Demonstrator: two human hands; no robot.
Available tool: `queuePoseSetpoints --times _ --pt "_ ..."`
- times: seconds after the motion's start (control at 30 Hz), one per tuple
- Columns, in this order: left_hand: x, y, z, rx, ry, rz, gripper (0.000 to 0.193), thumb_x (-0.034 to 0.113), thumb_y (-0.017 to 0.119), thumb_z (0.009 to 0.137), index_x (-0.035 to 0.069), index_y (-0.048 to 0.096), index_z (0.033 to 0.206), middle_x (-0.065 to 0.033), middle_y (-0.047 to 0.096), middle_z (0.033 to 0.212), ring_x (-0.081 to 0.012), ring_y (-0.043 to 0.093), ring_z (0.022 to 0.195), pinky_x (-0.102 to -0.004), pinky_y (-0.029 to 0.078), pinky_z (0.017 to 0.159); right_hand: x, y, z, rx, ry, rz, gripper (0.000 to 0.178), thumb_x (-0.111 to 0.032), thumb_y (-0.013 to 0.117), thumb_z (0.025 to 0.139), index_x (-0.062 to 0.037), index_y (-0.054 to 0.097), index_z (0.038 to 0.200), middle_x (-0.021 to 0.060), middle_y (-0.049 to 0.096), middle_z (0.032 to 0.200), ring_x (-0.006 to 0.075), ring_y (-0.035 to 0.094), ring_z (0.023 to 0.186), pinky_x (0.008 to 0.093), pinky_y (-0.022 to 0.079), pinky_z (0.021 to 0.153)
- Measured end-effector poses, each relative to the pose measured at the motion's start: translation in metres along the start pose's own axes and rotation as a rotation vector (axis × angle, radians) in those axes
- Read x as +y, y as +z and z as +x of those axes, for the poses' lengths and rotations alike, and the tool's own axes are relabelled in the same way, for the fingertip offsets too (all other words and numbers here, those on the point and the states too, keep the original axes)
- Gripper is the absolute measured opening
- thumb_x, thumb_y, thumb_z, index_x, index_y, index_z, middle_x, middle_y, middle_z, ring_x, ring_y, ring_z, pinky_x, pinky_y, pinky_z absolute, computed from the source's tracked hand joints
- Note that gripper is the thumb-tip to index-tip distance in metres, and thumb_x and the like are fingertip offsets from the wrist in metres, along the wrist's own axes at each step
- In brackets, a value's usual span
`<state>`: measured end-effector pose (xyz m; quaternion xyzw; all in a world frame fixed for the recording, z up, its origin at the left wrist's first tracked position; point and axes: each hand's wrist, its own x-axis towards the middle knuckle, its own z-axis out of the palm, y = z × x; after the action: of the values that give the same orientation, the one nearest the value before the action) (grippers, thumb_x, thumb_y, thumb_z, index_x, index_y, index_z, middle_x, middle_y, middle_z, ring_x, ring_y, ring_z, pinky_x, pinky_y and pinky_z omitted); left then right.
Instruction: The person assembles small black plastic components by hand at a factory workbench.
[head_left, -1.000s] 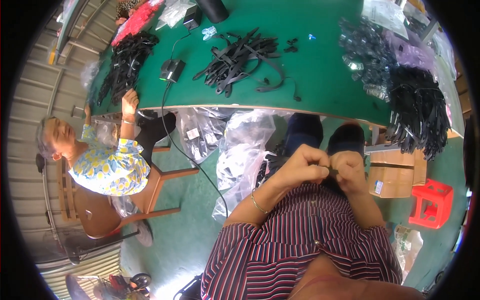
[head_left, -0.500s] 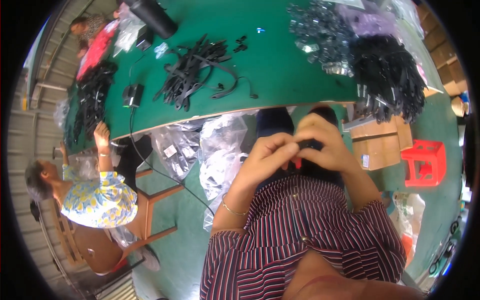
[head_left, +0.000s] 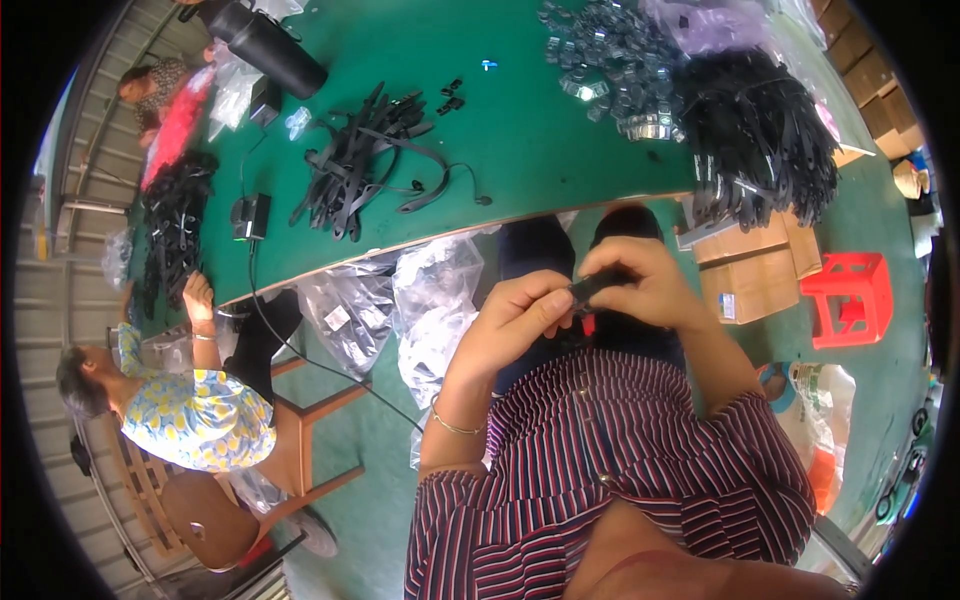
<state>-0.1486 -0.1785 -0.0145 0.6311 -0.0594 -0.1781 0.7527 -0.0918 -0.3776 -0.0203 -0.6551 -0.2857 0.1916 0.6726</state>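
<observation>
Black part: we find it above the lap, off the near edge of the worktop, directly between our hands. Its long axis slants from the left hand up into the right hand; both touch it, so neither is nearer. Our left fingers are narrow, pinching one end; our right fingers curl around the other, partly hidden. We count one part in hand and, at the worktop, three strap piles, one heap of clear pieces and one bottle. Single straps overlap too much to count.
</observation>
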Motion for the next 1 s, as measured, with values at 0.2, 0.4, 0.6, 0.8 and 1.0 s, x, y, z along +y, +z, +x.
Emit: queuePoseSetpoints --times 0.2,0.4,0.6,0.8,1.0 --pt "0.001 -0.018 -0.011 -0.073 0.115 0.549 0.023 0.008 0.061 0.081 0.002 0.055 0.102 -0.0025 0.057 0.07 -0.0066 0.052 0.063 -0.0224 0.04 0.054 -0.034 -0.029 -0.029 0.104 -0.029 -0.556 0.024 -0.004 0.069 0.064 0.0002 0.059 0.086 0.0098 0.059 0.075 0.0195 0.059 0.065 0.0265 0.044 0.057" --pt "-0.095 -0.04 -0.017 0.005 -0.169 1.006 0.028 0.019 0.064 0.074 0.007 0.056 0.098 -0.0121 0.062 0.077 -0.0285 0.059 0.067 -0.0362 0.045 0.059 0.047 -0.044 -0.072 -0.089 0.019 -0.889 0.03 -0.012 0.069 0.065 -0.0026 0.057 0.091 0.0111 0.056 0.088 0.0288 0.054 0.085 0.0363 0.043 0.073" --pt "-0.084 -0.039 -0.016 0.113 0.046 1.181 0.024 0.021 0.066 0.072 0.006 0.058 0.09 -0.0118 0.062 0.077 -0.0315 0.06 0.071 -0.0402 0.046 0.064 0.07 -0.039 -0.079 -0.018 0.153 -0.971 0.029 -0.013 0.067 0.068 -0.0045 0.056 0.094 0.0116 0.054 0.095 0.0317 0.05 0.092 0.0396 0.04 0.079" --pt "-0.009 -0.066 0.026 0.76 0.27 0.984 0.018 0.015 0.064 0.076 0.005 0.059 0.09 -0.014 0.059 0.068 -0.0314 0.059 0.068 -0.0405 0.045 0.06 0.051 -0.038 -0.061 -0.008 0.103 -0.905 0.026 -0.013 0.065 0.071 -0.0033 0.056 0.094 0.0114 0.055 0.089 0.0304 0.053 0.087 0.0385 0.042 0.075" --pt "0.029 -0.126 0.095 0.884 0.11 1.482 0.033 0.038 0.051 0.084 0.011 0.059 0.102 -0.0166 0.063 0.085 -0.0363 0.06 0.08 -0.0437 0.047 0.068 0.027 -0.027 -0.044 -0.037 0.036 -0.896 0.023 -0.013 0.064 0.073 -0.0029 0.056 0.092 0.0112 0.057 0.086 0.0296 0.055 0.084 0.0382 0.044 0.073"
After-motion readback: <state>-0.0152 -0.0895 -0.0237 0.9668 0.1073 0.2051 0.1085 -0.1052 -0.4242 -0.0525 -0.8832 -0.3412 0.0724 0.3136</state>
